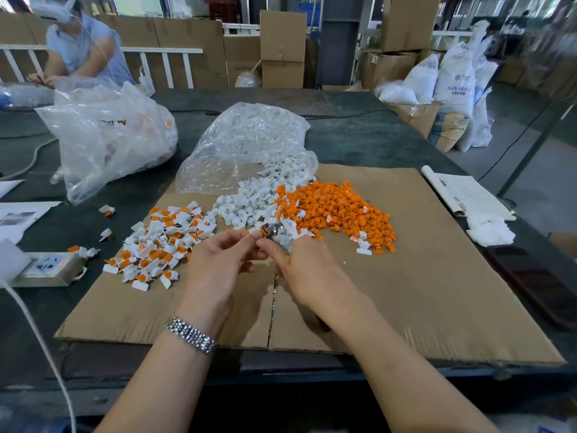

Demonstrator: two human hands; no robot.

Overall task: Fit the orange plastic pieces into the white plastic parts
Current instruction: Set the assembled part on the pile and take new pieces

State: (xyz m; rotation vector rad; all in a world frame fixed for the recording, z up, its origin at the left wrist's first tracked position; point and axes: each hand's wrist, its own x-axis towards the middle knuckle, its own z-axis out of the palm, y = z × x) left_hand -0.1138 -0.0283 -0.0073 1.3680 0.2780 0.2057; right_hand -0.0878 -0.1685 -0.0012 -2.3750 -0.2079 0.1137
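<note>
Both hands meet above the cardboard sheet [406,276], working a small piece between their fingertips.

The left hand [218,264] curls its fingers and thumb in a pinching grip on a small white part [253,233] at its fingertips, though most of that part is hidden. The right hand [299,270] has its grip clamped round a small metal tool [274,229], thumb and fingers curled on it, the tool's round end touching the white part. Just beyond the hands lie a pile of orange pieces [337,210] on the right, a pile of white parts [249,204] spilling from a clear bag [243,145] in the middle, and fitted white-and-orange pieces [159,245] on the left, all on the cardboard on the dark bench [359,135].
</note>
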